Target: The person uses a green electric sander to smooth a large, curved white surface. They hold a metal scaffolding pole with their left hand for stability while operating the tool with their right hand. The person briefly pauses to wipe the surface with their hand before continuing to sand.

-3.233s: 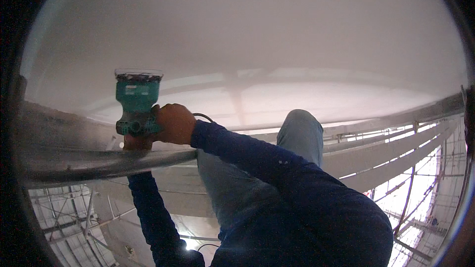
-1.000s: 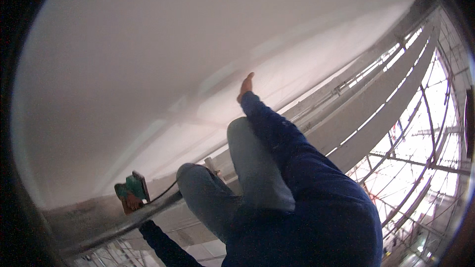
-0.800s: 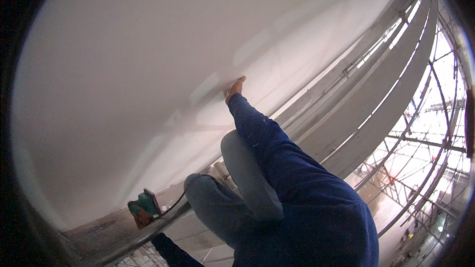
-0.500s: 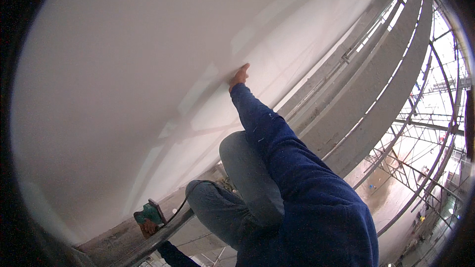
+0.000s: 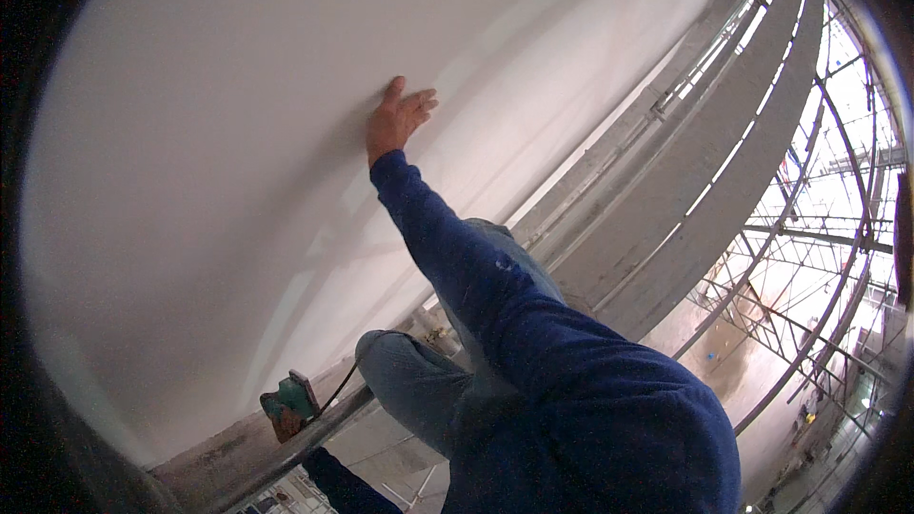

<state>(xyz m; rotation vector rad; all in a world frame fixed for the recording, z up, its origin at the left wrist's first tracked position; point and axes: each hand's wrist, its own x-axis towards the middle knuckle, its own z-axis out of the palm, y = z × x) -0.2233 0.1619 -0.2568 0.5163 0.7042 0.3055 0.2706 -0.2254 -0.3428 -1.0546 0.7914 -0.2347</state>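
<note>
My right hand (image 5: 392, 122) reaches up to a smooth white wall (image 5: 238, 133), arm stretched out in a dark blue sleeve. Its fingers are spread and appear to lie against the surface; nothing is in them. Low on the left, my left hand (image 5: 284, 422) grips a green power sander (image 5: 299, 394) with a flat pad, close to the wall's lower edge. A black cord (image 5: 340, 388) runs from the sander toward my knee. Part of the left hand is dark and hard to make out.
Beside my bent knees (image 5: 409, 385) run long grey scaffold planks (image 5: 657, 238) with gaps between them. A metal pipe (image 5: 286, 457) passes just below the sander. To the right, scaffold tubes (image 5: 819, 324) frame a drop to a floor far below.
My right hand has slid left and slightly up along the wall, and its fingers now show spread. The left hand and sander have barely moved.
</note>
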